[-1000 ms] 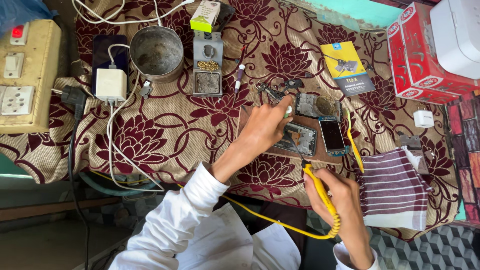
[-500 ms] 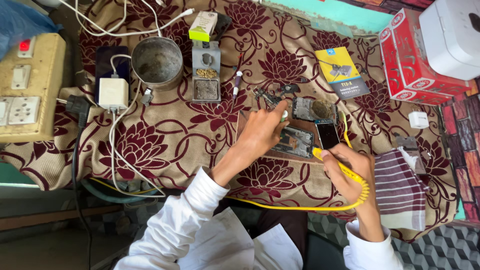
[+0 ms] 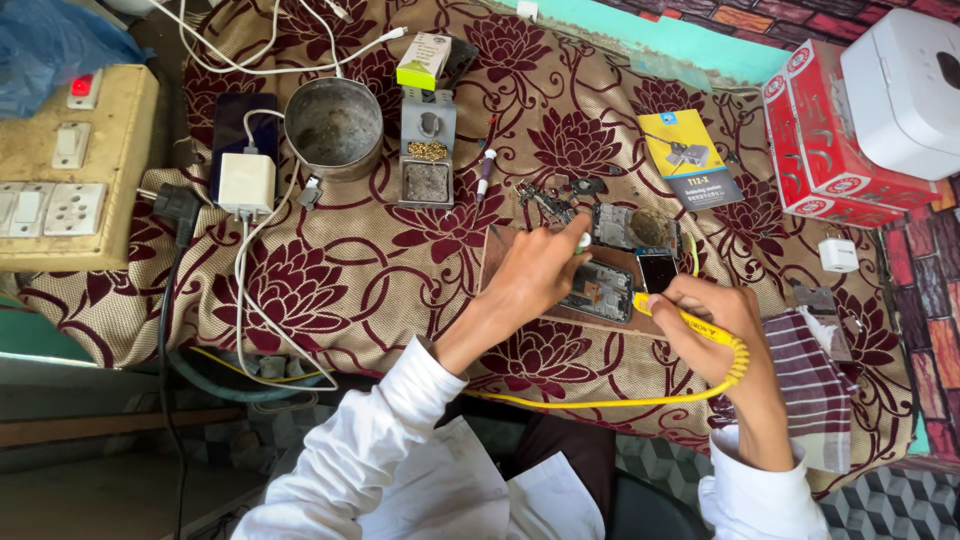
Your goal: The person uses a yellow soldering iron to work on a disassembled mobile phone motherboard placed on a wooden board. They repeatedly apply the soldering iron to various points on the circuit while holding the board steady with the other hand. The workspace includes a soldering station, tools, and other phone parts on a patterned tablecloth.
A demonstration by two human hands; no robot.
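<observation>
Opened phone (image 3: 600, 290) lies on the floral cloth (image 3: 300, 290), its cover off and parts scattered beyond. Left hand (image 3: 535, 275) pinches a small white piece at its far edge; right hand (image 3: 715, 320) grips a yellow soldering iron (image 3: 700, 325) alongside. Reassembly remains.

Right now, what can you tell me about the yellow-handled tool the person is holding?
The yellow-handled tool is a slim, pen-like iron with a glossy plastic-looking grip. The right hand wraps around it, tilting it so its front end points toward the opened phone; the tip itself is hidden. A matching yellow cord leaves its rear, ribbed where it curls under the wrist, then runs left along the table edge over the floral cloth.
</observation>
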